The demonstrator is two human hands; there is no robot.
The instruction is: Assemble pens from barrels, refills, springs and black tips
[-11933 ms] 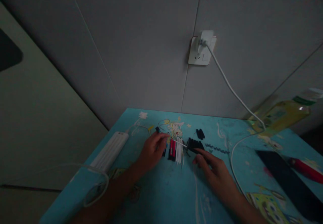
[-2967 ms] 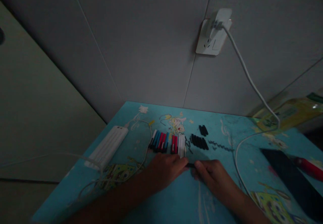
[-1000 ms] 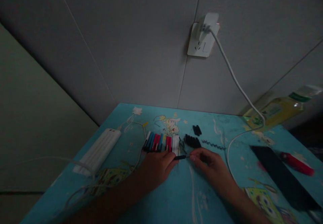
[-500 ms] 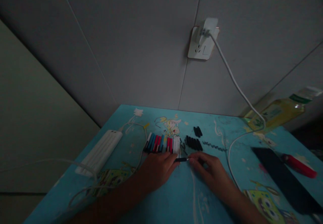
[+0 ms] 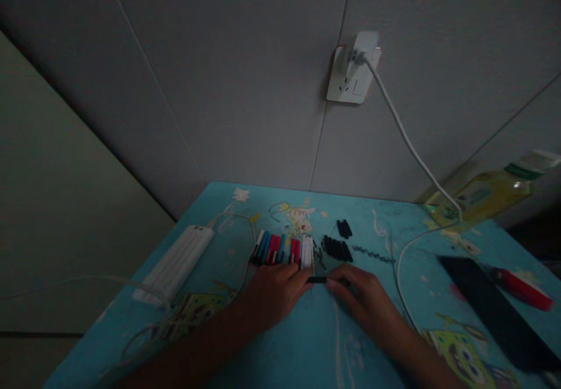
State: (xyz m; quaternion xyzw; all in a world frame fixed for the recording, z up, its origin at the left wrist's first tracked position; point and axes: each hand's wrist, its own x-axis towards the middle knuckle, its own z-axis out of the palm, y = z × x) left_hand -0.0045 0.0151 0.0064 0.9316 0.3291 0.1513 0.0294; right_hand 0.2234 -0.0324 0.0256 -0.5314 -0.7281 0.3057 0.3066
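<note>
Since one second ago, the black barrel (image 5: 317, 280) and the fingertips of the right hand (image 5: 363, 291) have come together, and the thin pale piece which showed between them is now out of sight. From my remote place I see the barrel lying almost level between the two hands, just above the near part of the desk (image 5: 302, 354). With the left hand (image 5: 278, 291) its left end is pinched between thumb and fingers. The right hand pinches the other end; what small part sits inside these fingertips, I cannot tell.

Just beyond the left hand lie the coloured pen parts (image 5: 275, 247) in a row, with the white sticks (image 5: 307, 251) beside them. Further right are the short black tubes (image 5: 337, 248), then the line of springs (image 5: 373, 253), apart from the right hand.
</note>
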